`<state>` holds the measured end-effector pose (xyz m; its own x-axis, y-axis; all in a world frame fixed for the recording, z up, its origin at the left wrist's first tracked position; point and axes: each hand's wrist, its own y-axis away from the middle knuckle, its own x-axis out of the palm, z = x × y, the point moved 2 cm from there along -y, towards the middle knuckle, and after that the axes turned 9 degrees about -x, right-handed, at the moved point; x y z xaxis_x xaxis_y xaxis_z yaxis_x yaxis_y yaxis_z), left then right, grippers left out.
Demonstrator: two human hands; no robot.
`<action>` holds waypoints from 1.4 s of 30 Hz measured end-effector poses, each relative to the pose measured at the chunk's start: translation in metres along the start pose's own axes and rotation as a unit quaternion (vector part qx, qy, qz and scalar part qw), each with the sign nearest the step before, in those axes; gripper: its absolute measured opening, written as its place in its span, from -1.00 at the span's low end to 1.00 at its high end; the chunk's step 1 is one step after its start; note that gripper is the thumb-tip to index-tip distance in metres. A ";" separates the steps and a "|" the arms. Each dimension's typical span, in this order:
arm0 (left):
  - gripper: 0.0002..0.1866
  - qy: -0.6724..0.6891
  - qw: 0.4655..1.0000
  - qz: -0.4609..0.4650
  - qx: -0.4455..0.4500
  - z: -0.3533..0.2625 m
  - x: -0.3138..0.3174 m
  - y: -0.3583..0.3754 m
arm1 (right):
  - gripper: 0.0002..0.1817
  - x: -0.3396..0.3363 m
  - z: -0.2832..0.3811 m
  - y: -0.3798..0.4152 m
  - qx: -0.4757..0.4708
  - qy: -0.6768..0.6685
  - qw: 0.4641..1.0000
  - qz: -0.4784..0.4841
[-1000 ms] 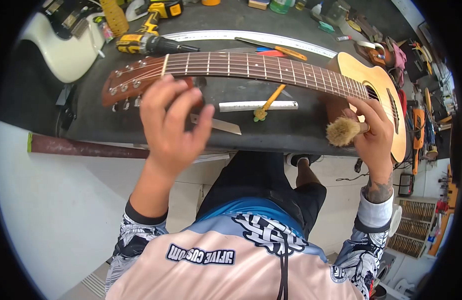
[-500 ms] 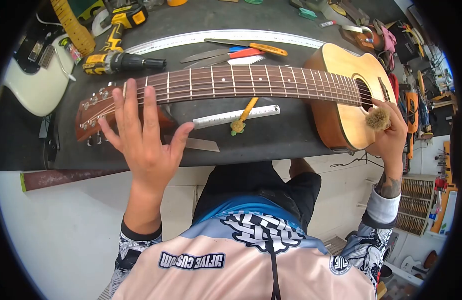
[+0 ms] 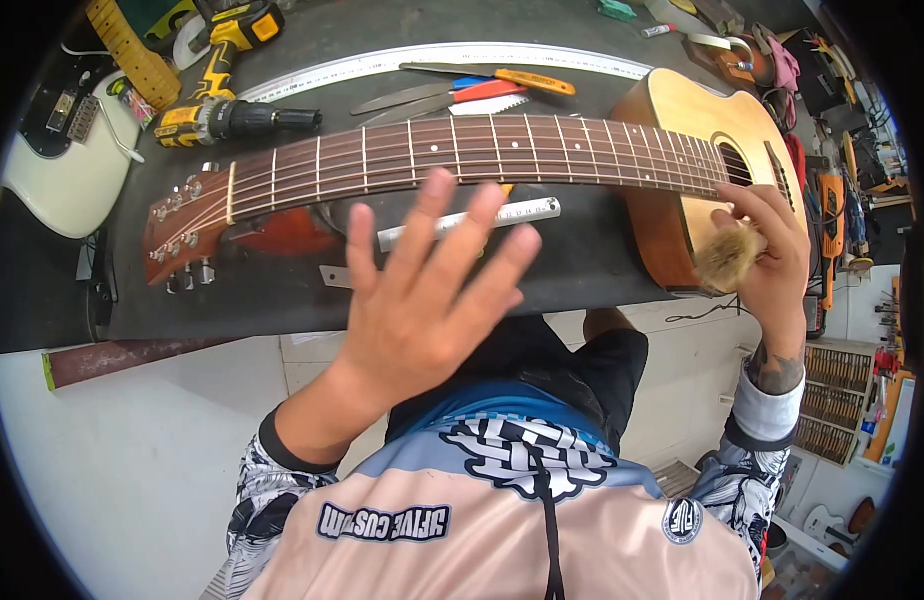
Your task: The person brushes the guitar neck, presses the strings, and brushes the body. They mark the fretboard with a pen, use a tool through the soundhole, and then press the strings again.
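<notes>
left hand wide open, fingers fanned, over front edge of table, fingertips near guitar neck; contact unclear. right hand closed round brush, beside soundhole. acoustic guitar lies across table past both hands, headstock left, body right. bare strip runs between short ruler, front edge and guitar body. beyond neck: orange-handled tool, long ruler, cordless drill.

A guitar lies across the workbench, head at left, body at right. Near its neck, on the near side, is a short ruler; on the far side, hand tools, then a long ruler. A drill sits far left.
</notes>
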<state>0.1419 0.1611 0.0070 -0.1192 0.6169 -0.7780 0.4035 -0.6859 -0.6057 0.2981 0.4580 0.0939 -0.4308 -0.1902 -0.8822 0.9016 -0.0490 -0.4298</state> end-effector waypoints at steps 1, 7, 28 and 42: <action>-0.37 0.000 1.000 -0.012 0.025 -0.005 -0.001 0.002 | -0.64 0.002 0.008 -0.005 -0.015 0.006 1.000 0.007; -0.46 0.027 0.999 -0.036 0.010 0.011 -0.012 0.017 | -0.59 0.009 0.014 -0.006 -0.032 -0.010 0.999 0.028; -0.35 -0.058 0.994 -0.087 -0.015 0.072 -0.063 0.005 | -0.31 0.020 0.030 0.003 -0.083 0.059 0.995 0.015; -0.09 0.068 0.996 -0.064 0.003 0.080 -0.079 -0.007 | -0.30 0.033 0.032 -0.007 -0.088 0.018 0.996 0.030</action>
<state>0.0762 0.0860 0.0590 -0.0446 0.7455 -0.6651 0.3883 -0.6004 -0.6991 0.2790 0.4206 0.0743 -0.3804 -0.1517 -0.9123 0.9066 0.1338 -0.4003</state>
